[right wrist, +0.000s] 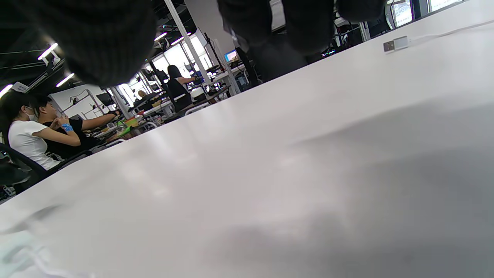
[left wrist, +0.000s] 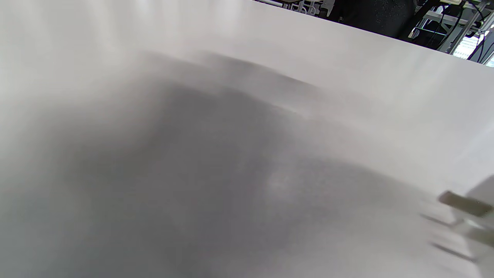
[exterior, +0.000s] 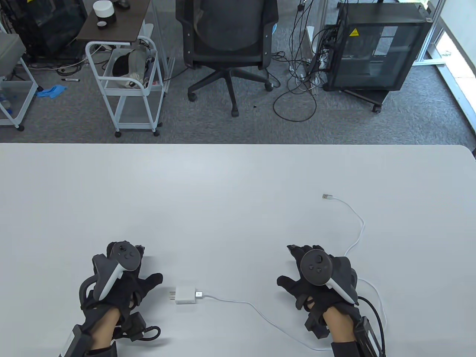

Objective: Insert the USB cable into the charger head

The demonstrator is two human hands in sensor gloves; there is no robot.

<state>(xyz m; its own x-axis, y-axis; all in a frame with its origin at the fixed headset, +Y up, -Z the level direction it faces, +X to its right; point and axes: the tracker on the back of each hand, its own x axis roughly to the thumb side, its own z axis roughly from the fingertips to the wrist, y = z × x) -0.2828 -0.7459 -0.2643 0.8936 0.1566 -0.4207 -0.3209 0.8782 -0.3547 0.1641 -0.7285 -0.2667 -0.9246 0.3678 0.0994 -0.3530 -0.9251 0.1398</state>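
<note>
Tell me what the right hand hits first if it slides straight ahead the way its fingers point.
Probably nothing: the right hand points up-left over bare table. The loose USB plug lies off to its right, though depth is uncertain.

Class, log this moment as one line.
left hand: flat, empty | right hand: flat, empty | USB cable: plugged into charger head | far USB plug: free

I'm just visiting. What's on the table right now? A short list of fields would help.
charger: white block lying flat between the hands, prongs toward the left hand
cable: white, one end plugged into the charger, the other plug lying loose farther back on the right
left hand: resting on the table, holding nothing
right hand: resting on the table, holding nothing
table: white
</note>
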